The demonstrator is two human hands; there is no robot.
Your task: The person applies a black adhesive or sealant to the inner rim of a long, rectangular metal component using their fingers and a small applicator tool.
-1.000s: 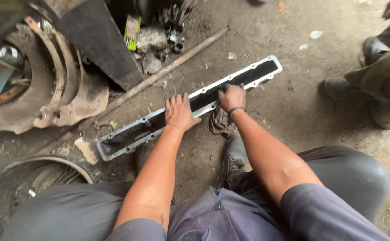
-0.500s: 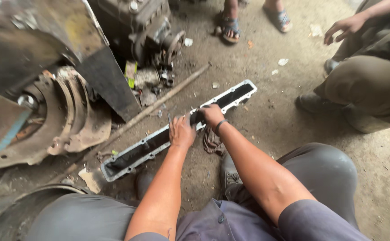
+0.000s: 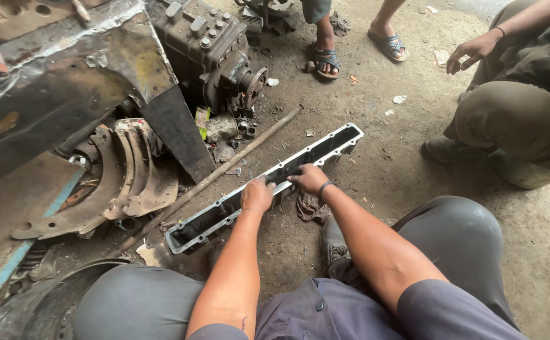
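Cover: long metal cover [image 3: 224,211] lay on the dirt floor [image 3: 375,157] before your knees | Left hand [image 3: 257,196] – pressed on its rim, fingers hidden, grip unreadable | Right hand [image 3: 309,179] – fingers curled over the near edge, fingertips out of sight | Rag [image 3: 311,208] partly under your wrist.

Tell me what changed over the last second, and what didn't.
The view tilted up, bringing in the engine block, sandalled feet and more of the crouching person. The left hand and right hand slid slightly apart along the long metal cover. Nothing was picked up or let go. The cover, the rod and the rag stayed put on the ground.
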